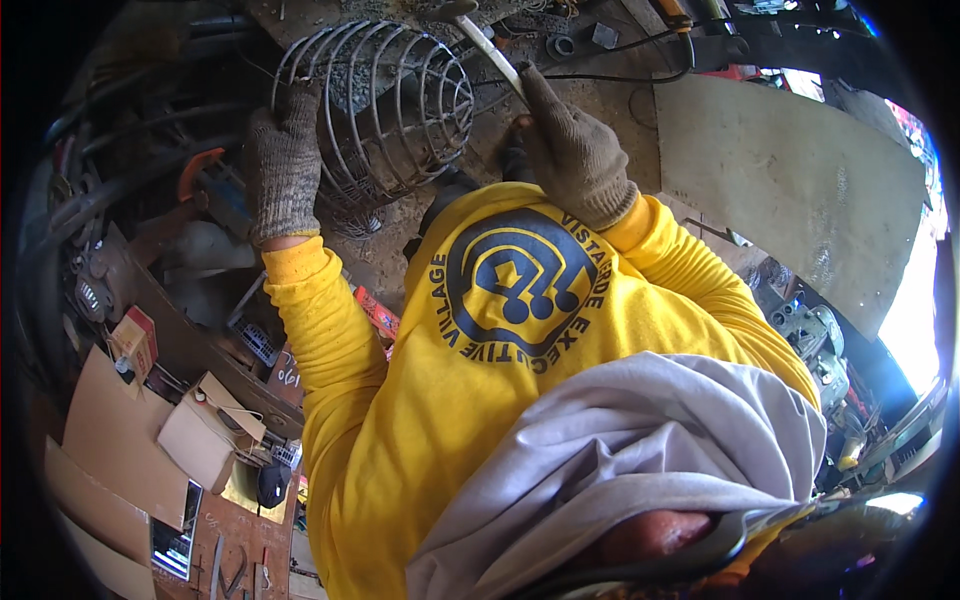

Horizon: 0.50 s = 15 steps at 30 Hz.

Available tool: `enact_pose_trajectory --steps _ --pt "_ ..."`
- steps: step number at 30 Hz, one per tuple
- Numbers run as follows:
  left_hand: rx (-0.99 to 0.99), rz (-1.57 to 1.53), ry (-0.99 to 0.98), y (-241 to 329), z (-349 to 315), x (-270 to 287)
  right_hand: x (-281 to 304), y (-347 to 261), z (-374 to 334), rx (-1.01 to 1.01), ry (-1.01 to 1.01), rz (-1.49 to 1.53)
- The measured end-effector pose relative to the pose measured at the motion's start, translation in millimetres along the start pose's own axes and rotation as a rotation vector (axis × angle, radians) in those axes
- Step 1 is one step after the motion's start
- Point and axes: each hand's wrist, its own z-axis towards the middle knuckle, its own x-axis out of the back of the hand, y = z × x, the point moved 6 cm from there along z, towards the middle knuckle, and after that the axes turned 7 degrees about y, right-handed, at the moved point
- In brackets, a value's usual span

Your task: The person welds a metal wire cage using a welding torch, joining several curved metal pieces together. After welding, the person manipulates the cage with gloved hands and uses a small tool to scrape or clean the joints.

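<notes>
In a knitted brown work glove, my left hand (284, 172) is closed round the open-end rim of a cage of welded metal bars (462, 100). The cage lies on its side, its ribs tapering to small rings at the right. My right hand (580, 158), gloved the same way, grips the pale handle of a hammer (492, 52). The hammer's dark head is raised above and to the right of the cage, apart from it. Some of the fingers of both hands are hidden behind the gloves' backs.
A large flat sheet (790, 190) lies at the right, with metal machine parts (815, 345) below it. A black cable (625, 78) crosses behind the hammer. At the left are an orange-handled tool (198, 172) and cardboard boxes (115, 435).
</notes>
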Motion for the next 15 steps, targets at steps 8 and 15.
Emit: enact_pose_trajectory --steps 8,15 --pt "0.067 -0.102 -0.061 -9.3 3.1 -5.3 -0.2 -0.5 -2.1 0.009 0.043 0.013" --pt "0.033 -0.081 -0.009 -11.7 3.5 -2.8 0.2 -2.0 -2.5 -0.064 0.029 0.11"
